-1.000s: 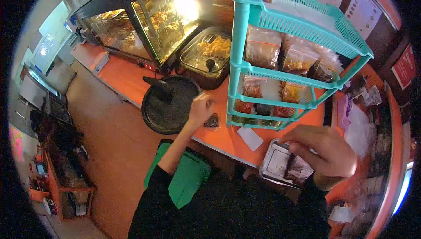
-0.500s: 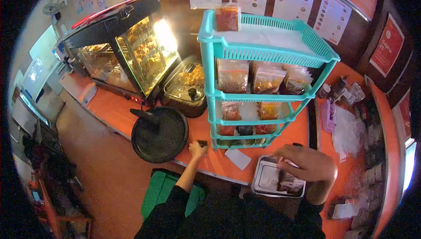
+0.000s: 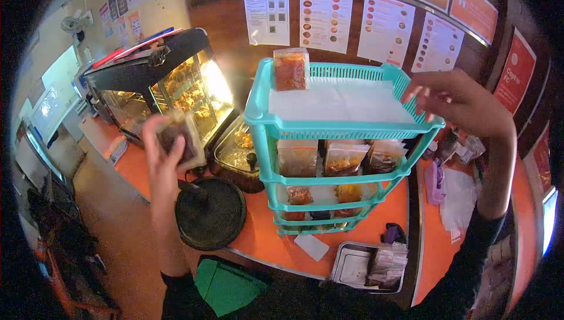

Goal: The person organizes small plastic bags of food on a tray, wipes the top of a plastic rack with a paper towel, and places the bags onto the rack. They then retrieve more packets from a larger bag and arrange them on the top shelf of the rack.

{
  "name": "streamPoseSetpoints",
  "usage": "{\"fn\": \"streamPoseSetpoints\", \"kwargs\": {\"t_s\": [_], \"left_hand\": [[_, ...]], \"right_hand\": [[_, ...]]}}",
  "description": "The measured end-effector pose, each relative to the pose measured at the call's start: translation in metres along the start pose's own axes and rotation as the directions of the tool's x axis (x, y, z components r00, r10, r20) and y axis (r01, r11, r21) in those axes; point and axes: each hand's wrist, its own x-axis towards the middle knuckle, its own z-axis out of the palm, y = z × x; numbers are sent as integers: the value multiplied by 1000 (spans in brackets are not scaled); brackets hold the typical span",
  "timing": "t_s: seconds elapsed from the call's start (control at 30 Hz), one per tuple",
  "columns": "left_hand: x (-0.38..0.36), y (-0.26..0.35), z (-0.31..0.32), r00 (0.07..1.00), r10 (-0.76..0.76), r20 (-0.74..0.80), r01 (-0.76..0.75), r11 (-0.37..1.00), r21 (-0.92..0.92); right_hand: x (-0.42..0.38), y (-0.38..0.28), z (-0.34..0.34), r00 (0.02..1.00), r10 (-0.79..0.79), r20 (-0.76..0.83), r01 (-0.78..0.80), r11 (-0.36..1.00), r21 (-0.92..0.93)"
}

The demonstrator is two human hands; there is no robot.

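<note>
My left hand is raised on the left, its fingers closed on a clear plastic packet with dark contents. Both are slightly blurred. On the right, my right hand hangs by the right rim of the top shelf with fingers apart and nothing visible in them. Between the hands stands a turquoise plastic rack. One packet of red-brown sauce leans upright at its top left corner. Lower shelves hold more filled zip bags. A metal tray below contains a pile of dark packets.
A lit food warmer stands at the back left, beside a clear-lidded food container. A round black tray lies on the orange counter. Below the counter edge is a green bin. A purple basket sits at right.
My left hand has risen from the counter and now holds a packet. My right hand has left the metal tray and moved up to the rack's top right. The view has tilted upward.
</note>
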Motion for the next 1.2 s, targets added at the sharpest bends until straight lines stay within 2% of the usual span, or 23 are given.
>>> {"fn": "streamPoseSetpoints", "kwargs": {"t_s": [0.07, 0.1, 0.13, 0.27, 0.33, 0.43, 0.47, 0.5, 0.57, 0.63, 0.67, 0.7, 0.73, 0.8, 0.87, 0.9, 0.93, 0.97, 1.0, 1.07, 1.1, 1.13, 1.2], "left_hand": [[49, 42, 26, 984, 112, 136, -123, 990, 74], [62, 64, 53, 986, 67, 156, -59, 997, -56], [78, 73, 71, 952, 76, 298, -25, 985, -173], [118, 56, 131, 930, 9, 367, 131, 926, -354], [120, 42, 143, 929, 45, 368, 111, 913, -391], [123, 28, 141, 918, 98, 383, 34, 946, -324], [123, 24, 139, 907, 140, 397, -33, 964, -266], [119, 30, 140, 911, 88, 403, 22, 965, -262], [119, 39, 137, 881, 114, 459, 12, 964, -264], [122, 40, 136, 844, 145, 516, -3, 964, -265], [125, 40, 135, 804, 211, 556, -84, 966, -245], [128, 39, 136, 755, 272, 596, -165, 959, -229], [130, 38, 138, 754, 275, 596, -166, 958, -233], [134, 35, 144, 789, 278, 548, -144, 951, -275], [135, 37, 156, 782, 357, 511, -162, 908, -387], [133, 41, 160, 813, 307, 495, -64, 891, -449], [131, 43, 162, 838, 255, 483, 31, 860, -509], [130, 40, 162, 849, 178, 498, 123, 850, -513], [129, 38, 161, 846, 180, 501, 126, 847, -517], [129, 35, 160, 859, 84, 505, 310, 700, -643], [130, 34, 160, 853, 35, 521, 390, 621, -680], [131, 35, 162, 852, 39, 523, 390, 619, -682], [132, 37, 168, 800, -33, 599, 543, 466, -699]], "right_hand": [[46, 5, -2, 990, -111, 91, 124, 981, -152], [71, 14, 5, 976, -206, 70, 214, 968, -129], [96, 24, 15, 953, -298, 45, 301, 947, -110], [185, 26, 56, 858, -495, -141, 441, 848, -293], [204, 9, 70, 930, -327, -169, 270, 918, -290], [226, 3, 70, 942, -324, -91, 258, 867, -426], [229, 3, 70, 943, -322, -88, 257, 868, -426], [228, -1, 68, 957, -278, -76, 223, 880, -419], [225, -7, 60, 970, -236, -59, 191, 888, -418], [220, -10, 47, 939, -305, -157, 272, 941, -202], [218, -11, 39, 940, -305, -155, 272, 940, -204], [213, -16, 28, 897, -400, -186, 377, 914, -152], [211, -18, 21, 845, -487, -222, 477, 873, -103], [212, -16, 14, 811, -507, -291, 510, 857, -72], [205, -13, 1, 848, -426, -314, 462, 885, 49], [205, -6, -1, 862, -377, -339, 443, 885, 143], [195, -6, -10, 863, -374, -341, 438, 889, 135], [180, -4, -22, 937, -247, -248, 282, 953, 114], [165, 2, -29, 982, -105, -157, 118, 990, 79], [143, 30, -34, 975, 133, 176, -120, 989, -81], [134, 36, -28, 934, 223, 281, -162, 961, -224], [124, 40, -18, 873, 320, 369, -181, 913, -365], [112, 47, 1, 853, 382, 357, -187, 860, -474]]}}
